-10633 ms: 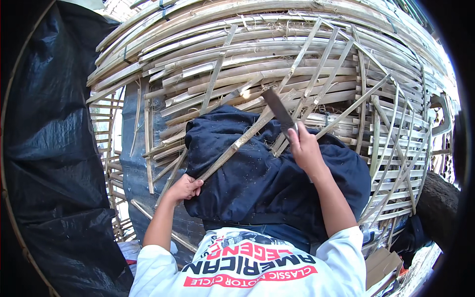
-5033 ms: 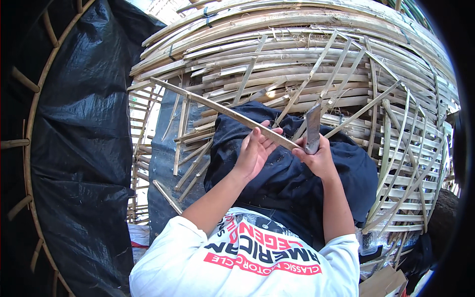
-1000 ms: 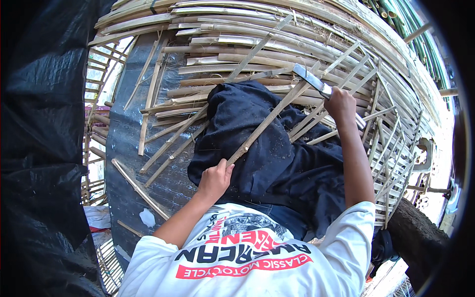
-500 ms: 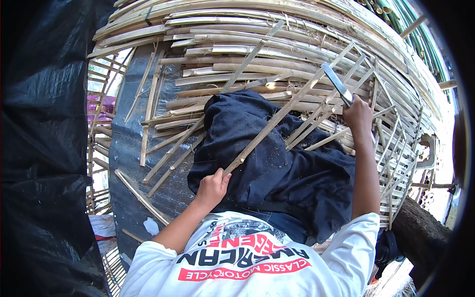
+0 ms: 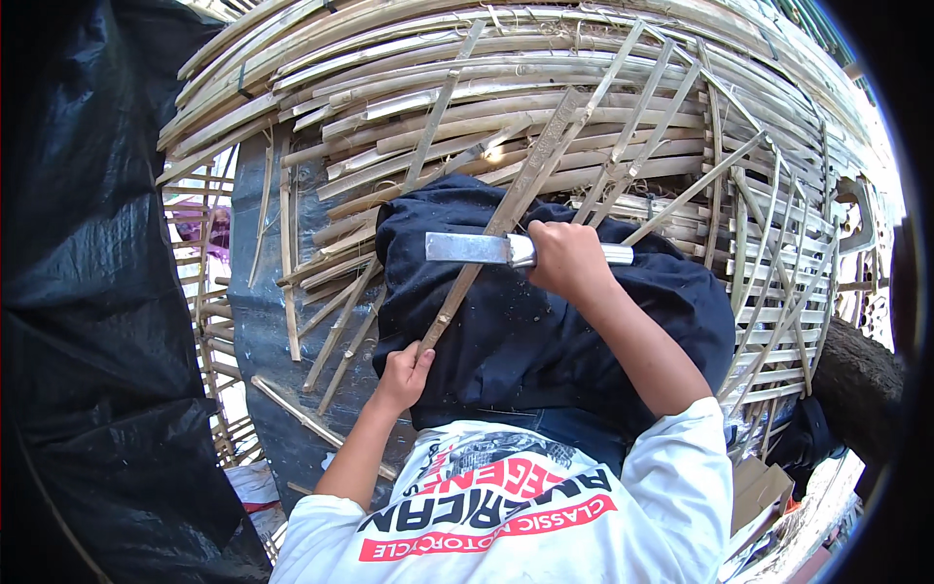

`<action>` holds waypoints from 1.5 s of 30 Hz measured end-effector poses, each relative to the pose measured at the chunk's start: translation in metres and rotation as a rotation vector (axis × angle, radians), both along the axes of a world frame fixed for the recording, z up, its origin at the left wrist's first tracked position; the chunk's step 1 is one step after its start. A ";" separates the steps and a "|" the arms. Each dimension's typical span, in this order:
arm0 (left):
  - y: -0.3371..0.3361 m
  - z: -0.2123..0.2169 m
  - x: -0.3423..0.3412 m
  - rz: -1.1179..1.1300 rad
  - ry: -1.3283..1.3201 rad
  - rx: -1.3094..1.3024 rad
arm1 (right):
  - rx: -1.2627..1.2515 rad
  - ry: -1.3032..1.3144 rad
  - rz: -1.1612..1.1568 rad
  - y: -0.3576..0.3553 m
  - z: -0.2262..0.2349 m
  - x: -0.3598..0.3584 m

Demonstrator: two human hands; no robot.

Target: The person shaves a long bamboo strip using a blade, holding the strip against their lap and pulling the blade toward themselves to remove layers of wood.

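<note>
My left hand (image 5: 403, 372) grips the near end of a long bamboo strip (image 5: 506, 209) that slants up and to the right across my lap. My right hand (image 5: 567, 258) is closed on the handle of a flat-bladed knife (image 5: 467, 248). The blade points left and lies across the strip near its middle. A dark blue cloth (image 5: 545, 321) covers my lap under both hands.
A big woven bamboo frame (image 5: 506, 88) curves around me, with loose slats (image 5: 321, 341) leaning at my left. Black plastic sheeting (image 5: 88, 292) hangs on the left. A dark log (image 5: 861, 380) lies at the right edge, with cardboard (image 5: 759, 487) below it.
My right hand has come down from the far end of the strip to its middle, and the knife now lies across the strip with the blade pointing left. My left hand keeps its grip.
</note>
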State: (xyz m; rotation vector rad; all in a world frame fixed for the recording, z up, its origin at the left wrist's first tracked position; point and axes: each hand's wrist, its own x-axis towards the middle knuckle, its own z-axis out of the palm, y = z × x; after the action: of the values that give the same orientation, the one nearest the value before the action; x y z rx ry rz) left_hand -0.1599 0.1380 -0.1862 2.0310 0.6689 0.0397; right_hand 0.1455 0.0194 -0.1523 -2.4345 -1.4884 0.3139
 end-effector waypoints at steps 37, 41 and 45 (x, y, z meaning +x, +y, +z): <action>0.023 -0.007 0.009 0.123 0.120 -0.534 | 0.039 -0.170 -0.132 0.029 -0.042 0.081; 0.027 -0.006 0.007 0.152 0.183 -0.657 | -0.034 -0.187 -0.269 0.029 -0.030 0.102; 0.032 -0.011 0.005 0.165 0.250 -0.762 | 0.136 -0.125 -0.248 0.022 -0.030 0.073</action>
State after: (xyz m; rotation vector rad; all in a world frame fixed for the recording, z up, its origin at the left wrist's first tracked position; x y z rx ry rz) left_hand -0.1551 0.1705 -0.1975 1.2534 0.8475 -0.3309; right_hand 0.2188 0.0413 -0.1827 -2.5300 -1.1909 0.0087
